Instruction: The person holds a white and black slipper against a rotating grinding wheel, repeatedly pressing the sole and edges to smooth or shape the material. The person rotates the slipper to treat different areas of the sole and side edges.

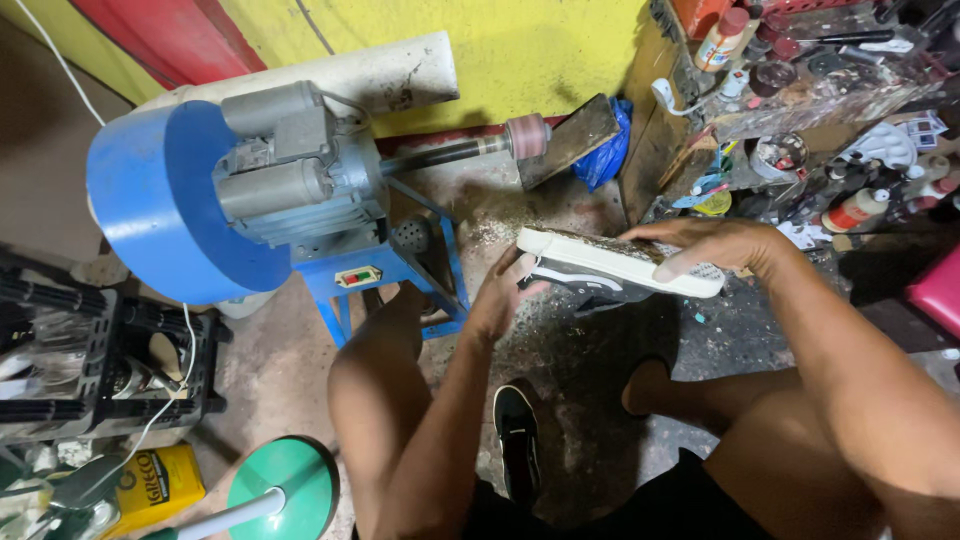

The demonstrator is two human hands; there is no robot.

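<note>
Left of centre, the blue grinding machine stands on the floor, its shaft ending in a pink sanding drum. At centre, the left hand grips the sneaker heel end, fingers curled under. The right hand clasps the white sole toe end. Cluttered shelves fill the upper right.

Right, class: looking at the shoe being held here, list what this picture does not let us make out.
Head view, the only one:
- Shoe: upper hidden, sole turned up.
- Left hand: fingers hidden behind the heel.
- Right hand: fingertips curl over the far edge.
- Shelf clutter: too small, cut off by the frame.
</note>
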